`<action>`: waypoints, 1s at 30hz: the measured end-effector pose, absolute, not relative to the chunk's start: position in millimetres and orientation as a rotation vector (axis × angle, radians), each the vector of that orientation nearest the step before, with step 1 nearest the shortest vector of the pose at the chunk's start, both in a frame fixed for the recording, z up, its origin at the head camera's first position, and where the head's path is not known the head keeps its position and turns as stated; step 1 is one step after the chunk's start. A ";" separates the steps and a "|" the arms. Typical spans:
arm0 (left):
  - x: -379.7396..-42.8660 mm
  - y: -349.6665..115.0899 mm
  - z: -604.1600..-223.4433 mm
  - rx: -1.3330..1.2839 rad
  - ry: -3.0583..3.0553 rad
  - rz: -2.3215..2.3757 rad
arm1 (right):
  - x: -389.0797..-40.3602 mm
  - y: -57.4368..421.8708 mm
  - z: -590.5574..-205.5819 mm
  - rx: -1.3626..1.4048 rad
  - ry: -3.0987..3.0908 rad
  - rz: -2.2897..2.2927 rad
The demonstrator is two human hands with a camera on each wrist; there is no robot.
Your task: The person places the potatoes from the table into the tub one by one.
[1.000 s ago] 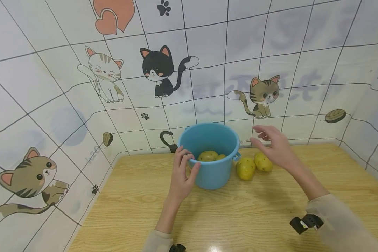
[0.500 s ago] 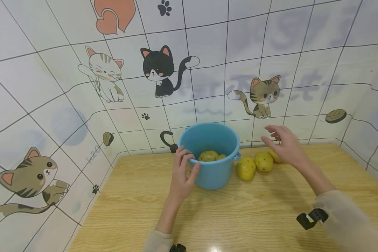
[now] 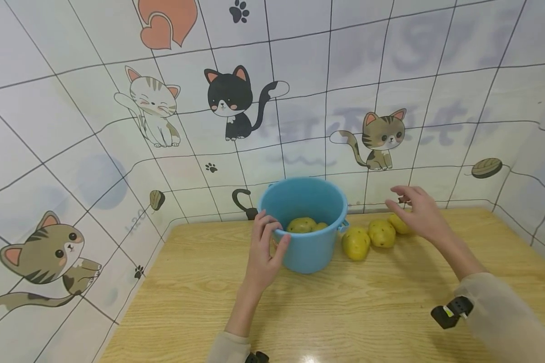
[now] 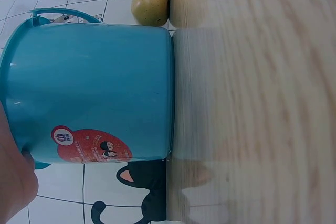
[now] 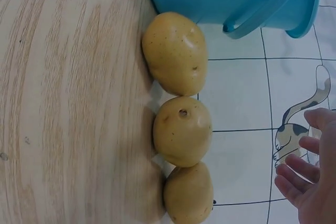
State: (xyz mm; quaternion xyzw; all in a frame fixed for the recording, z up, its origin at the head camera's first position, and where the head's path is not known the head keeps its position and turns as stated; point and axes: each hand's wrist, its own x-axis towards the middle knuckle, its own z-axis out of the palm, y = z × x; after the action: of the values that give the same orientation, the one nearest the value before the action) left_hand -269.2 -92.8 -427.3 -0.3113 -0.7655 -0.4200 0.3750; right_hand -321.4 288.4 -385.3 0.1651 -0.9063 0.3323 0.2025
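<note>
A light blue bucket stands upright on the wooden table, with potatoes lying inside. My left hand grips its near-left rim, fingers over the edge and thumb on the outer wall. To the right of the bucket, three yellow potatoes sit in a row, close against each other. The farthest potato is partly covered by my right hand in the head view. That hand hovers above the row's right end, fingers loosely bent and nothing in them.
Behind the bucket rises a tiled-pattern wall covering with cartoon cats, close to the table's back edge. The bucket's handle hangs on its right side. Bare wooden table top lies in front.
My right hand has moved right, away from the bucket, then dipped slightly; the third potato has come into view beneath it. The left hand stays on the bucket rim.
</note>
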 end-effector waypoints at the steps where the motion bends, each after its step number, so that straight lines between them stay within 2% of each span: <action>1: -269.0 -92.9 -427.4 -0.796 -1.960 -1.075 | -322.7 289.4 -387.0 0.456 -2.537 0.920; 30: -268.0 -92.8 -428.5 -0.791 -1.956 -1.064 | -346.4 315.0 -435.1 0.285 -2.766 0.781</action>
State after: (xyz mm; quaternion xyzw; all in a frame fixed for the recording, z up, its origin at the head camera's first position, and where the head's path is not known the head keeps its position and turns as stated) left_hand -268.0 -92.8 -428.5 -0.3097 -0.7658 -0.4167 0.3795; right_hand -346.4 315.0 -435.1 0.0979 -0.9500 0.2684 0.1262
